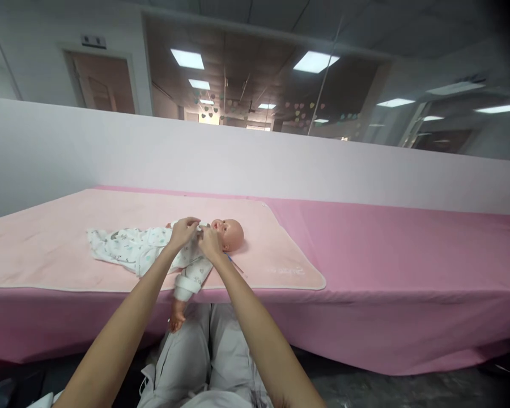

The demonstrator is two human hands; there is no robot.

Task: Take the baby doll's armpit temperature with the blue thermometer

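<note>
A baby doll (pixel 233 233) lies on its back on a pale pink mat, head to the right, legs to the left. White printed baby clothes (pixel 148 243) cover its body and legs. My left hand (pixel 184 232) is over the upper chest with its fingers pinched together at the neckline. Close beside it, my right hand (pixel 211 241) is closed at the collar, just below the doll's chin. Whatever lies between the fingertips is too small to make out clearly. The doll's near arm (pixel 177 311) hangs past the table's front edge, its white cuff folded back.
The pale pink mat (pixel 280 249) lies on a table with a darker pink cloth (pixel 386 249). A thin blue-ended item (pixel 234 263) rests near the doll's shoulder. Behind the table runs a low white wall (pixel 255 161) with glass above. My legs (pixel 212 362) are against the front edge.
</note>
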